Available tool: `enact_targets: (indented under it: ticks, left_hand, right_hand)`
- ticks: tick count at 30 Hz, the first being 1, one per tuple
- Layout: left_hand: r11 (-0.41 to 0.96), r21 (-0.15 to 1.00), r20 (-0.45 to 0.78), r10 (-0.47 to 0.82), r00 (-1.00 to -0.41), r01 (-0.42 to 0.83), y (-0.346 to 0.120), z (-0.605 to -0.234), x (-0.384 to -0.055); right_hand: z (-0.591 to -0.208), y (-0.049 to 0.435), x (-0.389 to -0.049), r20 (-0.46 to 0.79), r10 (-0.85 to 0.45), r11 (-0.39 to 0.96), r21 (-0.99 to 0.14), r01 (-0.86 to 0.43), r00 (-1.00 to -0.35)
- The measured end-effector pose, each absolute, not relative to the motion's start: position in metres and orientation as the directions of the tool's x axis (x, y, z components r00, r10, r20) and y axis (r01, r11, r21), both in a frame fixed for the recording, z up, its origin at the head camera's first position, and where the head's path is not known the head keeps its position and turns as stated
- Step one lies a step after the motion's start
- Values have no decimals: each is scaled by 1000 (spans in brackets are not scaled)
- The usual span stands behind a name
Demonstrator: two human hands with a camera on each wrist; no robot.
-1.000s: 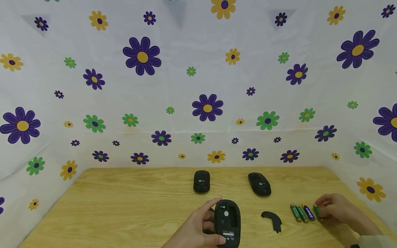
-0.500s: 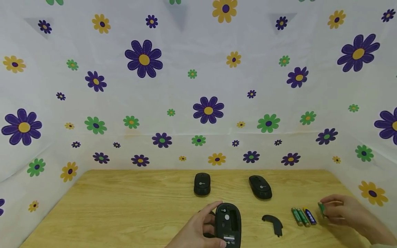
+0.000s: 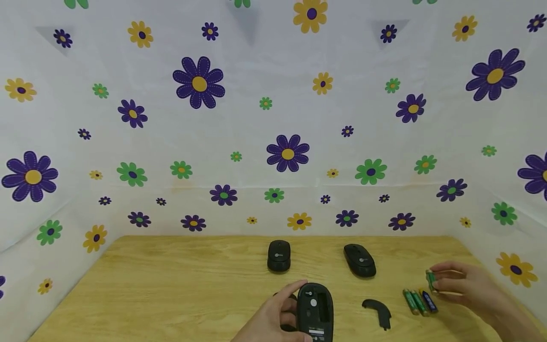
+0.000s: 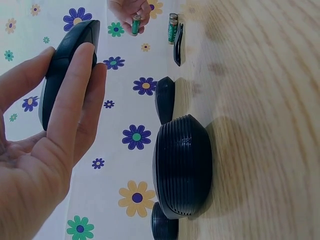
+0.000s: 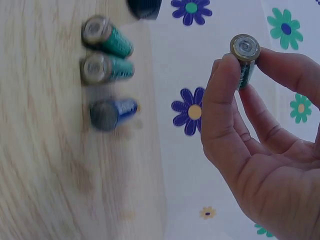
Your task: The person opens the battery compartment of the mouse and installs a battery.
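1. Our tabletop (image 3: 183,285) bears three batteries (image 3: 419,303) side by side, probably for easy reach.
2. Above it, our left hand (image 3: 273,318) grips a mouse (image 3: 305,316), underside facing us, seemingly keeping its slot (image 3: 324,306) visible.
3. Our right hand (image 3: 466,287) pinches a raised green battery (image 3: 430,280), probably leaving its ends free.

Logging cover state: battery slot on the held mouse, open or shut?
Open: the held mouse shows a dark, uncovered slot; a curved black piece lies apart on the table.

Worktop (image 3: 171,285): yellowish wood grain, rounded far corners. White sheeting (image 3: 260,57) behind and at both sides; purple, yellow, green flowers (image 3: 199,84).
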State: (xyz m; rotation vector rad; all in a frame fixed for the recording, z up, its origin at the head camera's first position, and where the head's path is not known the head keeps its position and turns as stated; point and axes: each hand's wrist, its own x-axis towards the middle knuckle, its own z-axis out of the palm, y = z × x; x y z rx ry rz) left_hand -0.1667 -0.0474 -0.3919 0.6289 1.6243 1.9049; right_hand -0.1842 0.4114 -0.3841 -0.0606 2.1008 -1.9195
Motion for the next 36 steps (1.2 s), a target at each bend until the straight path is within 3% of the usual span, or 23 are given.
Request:
enact_targets:
  ticks: [12, 21, 26, 32, 36]
  left_hand:
    - [-148, 979, 3, 695, -719, -139, -49, -399, -160]
    - [-146, 977, -14, 686, -728, -156, -49, -400, -155]
    - [-103, 982, -51, 660, -750, -158, -48, -397, -154]
    - [-25, 981, -139, 603, -786, -193, -45, -390, -154]
    - [1, 987, -132, 583, -802, -162, -44, -383, -156]
  right_hand:
    - [-382, 369, -176, -147, -278, 38, -989, 142, -949]
    - [-379, 340, -173, -147, -271, 75, -989, 131, -951]
    - [-376, 326, -173, -149, -253, 109, -986, 125, -956]
    - [-371, 311, -176, -67, -270, 95, -995, 43, -961]
    - [-364, 302, -178, -23, -260, 113, -994, -7, -965]
